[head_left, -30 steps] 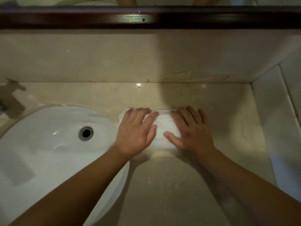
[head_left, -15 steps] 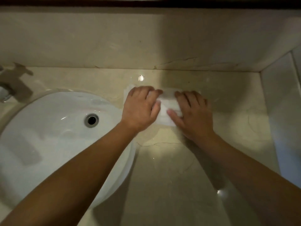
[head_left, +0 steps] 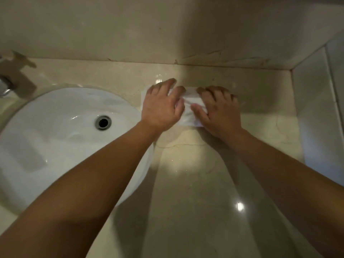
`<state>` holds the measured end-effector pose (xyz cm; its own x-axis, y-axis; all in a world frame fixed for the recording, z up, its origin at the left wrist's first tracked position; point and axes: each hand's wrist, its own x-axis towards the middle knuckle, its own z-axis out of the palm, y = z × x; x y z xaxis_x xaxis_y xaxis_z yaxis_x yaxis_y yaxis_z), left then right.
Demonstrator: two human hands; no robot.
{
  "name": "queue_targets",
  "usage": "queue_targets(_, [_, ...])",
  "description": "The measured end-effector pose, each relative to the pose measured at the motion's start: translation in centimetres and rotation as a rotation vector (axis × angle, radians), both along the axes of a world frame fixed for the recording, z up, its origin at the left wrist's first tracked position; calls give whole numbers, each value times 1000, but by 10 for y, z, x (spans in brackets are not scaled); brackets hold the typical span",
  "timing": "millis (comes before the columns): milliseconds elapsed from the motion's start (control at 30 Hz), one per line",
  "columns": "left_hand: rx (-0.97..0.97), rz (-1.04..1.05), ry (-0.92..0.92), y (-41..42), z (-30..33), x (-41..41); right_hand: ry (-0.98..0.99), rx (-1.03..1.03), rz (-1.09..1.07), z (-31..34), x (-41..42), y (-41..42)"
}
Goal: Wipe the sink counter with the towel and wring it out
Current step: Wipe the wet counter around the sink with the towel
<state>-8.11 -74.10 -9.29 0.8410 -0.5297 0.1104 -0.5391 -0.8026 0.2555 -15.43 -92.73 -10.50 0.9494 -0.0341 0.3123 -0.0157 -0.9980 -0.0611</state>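
Both hands were down on the towel (head_left: 189, 108), just right of the sink (head_left: 55, 138), toward the far wall. Left hand (head_left: 162, 108) and right hand (head_left: 219, 110) lay fingers spread, pressing it flat on the bench (head_left: 195, 183), probably so the whole cloth dragged across the wet marble.

A white oval basin (head_left: 55, 146) takes up the left side, with a round metal drain (head_left: 103, 122) near its far wall. A metal tap (head_left: 5, 86) pokes in at the left edge, behind the basin. A beige marble wall (head_left: 167, 28), cracked along its foot, rises at the back.
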Motion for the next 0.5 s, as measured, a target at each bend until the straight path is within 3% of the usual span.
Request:
queue_targets(200, [-43,-50,44,17,7,-44,-3,-9,-47,-1,-57,23])
queue_targets(400, [-65,-25,16,45,4,-149,-10,-32,43,-2,-153,42])
queue_targets(500, [-73,-10,-2,47,3,-162,-9,-9,100,1,-157,37])
